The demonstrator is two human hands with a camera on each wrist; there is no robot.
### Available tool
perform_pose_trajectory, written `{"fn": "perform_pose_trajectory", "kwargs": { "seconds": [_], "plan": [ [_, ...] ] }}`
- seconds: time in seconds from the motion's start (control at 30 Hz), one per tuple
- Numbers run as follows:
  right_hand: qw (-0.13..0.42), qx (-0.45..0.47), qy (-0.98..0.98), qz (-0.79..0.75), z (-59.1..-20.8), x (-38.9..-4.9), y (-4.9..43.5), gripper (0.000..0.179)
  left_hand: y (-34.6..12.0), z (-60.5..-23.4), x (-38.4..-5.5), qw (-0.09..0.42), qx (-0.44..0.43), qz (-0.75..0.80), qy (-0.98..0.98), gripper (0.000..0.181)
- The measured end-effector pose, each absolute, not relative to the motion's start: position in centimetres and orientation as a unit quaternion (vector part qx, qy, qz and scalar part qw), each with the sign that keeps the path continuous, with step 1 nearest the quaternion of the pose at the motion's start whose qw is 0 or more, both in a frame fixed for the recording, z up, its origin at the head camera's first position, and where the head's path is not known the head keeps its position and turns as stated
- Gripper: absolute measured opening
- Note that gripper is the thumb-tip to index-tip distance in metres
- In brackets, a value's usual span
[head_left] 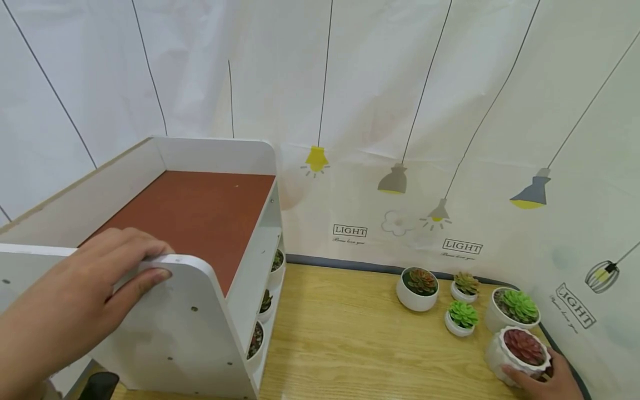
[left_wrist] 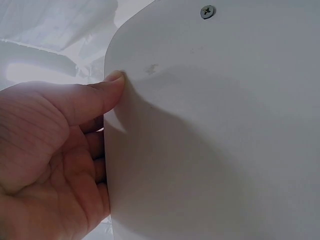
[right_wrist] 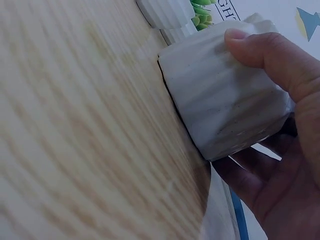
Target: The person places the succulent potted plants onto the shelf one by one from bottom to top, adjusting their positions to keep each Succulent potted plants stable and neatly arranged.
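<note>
My left hand (head_left: 92,294) grips the top edge of a white shelf unit's side panel (head_left: 165,328). In the left wrist view its thumb lies on the panel face (left_wrist: 215,130), and the other fingers pass behind the edge. At the lower right, my right hand (head_left: 555,380) holds a potted red succulent (head_left: 524,345) in a white fluted pot. Close up in the right wrist view, the thumb presses one side of the pot (right_wrist: 220,90) and the fingers reach round the other. The pot's base is on or very near the wood-look tabletop (right_wrist: 90,130).
Several potted succulents stand near the right hand, including a large green one (head_left: 520,306), a small green one (head_left: 462,315) and a reddish one (head_left: 419,282). More pots (head_left: 256,339) sit inside the shelf. A lamp-printed backdrop (head_left: 350,183) closes off the back and right.
</note>
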State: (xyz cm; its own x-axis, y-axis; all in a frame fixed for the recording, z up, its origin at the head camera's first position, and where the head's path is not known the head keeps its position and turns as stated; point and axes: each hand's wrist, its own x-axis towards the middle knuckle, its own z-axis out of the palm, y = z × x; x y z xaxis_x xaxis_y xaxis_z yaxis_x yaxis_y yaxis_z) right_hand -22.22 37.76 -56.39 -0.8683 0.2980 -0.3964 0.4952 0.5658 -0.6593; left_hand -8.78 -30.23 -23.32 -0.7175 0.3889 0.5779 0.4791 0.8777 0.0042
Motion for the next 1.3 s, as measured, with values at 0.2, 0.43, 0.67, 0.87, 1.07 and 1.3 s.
{"fn": "perform_pose_trajectory", "kwargs": {
  "seconds": [0.2,0.43,0.67,0.87,1.07,1.3],
  "plan": [
    [0.131,0.195,0.880,-0.413,-55.6,-22.2,37.8,0.129,-30.1,-23.3,-8.7,0.294,-0.239,-0.085,-0.922,0.041],
    [0.119,0.147,0.889,-0.416,-54.5,-22.5,37.8,0.112,-30.3,-23.5,-8.8,0.298,-0.239,-0.090,-0.920,0.041],
    [0.117,0.156,0.888,-0.417,-53.8,-22.2,37.2,0.118,-30.3,-23.5,-8.8,0.296,-0.236,-0.089,-0.921,0.042],
    [0.125,0.172,0.879,-0.426,-53.3,-21.9,36.6,0.126,-30.3,-23.4,-8.8,0.295,-0.236,-0.087,-0.922,0.043],
    [0.118,0.170,0.877,-0.434,-52.5,-21.8,35.9,0.128,-30.3,-23.4,-8.9,0.293,-0.239,-0.090,-0.921,0.043],
    [0.111,0.156,0.879,-0.436,-51.8,-21.8,35.3,0.126,-30.4,-23.4,-9.0,0.293,-0.241,-0.087,-0.921,0.041]
  ]
}}
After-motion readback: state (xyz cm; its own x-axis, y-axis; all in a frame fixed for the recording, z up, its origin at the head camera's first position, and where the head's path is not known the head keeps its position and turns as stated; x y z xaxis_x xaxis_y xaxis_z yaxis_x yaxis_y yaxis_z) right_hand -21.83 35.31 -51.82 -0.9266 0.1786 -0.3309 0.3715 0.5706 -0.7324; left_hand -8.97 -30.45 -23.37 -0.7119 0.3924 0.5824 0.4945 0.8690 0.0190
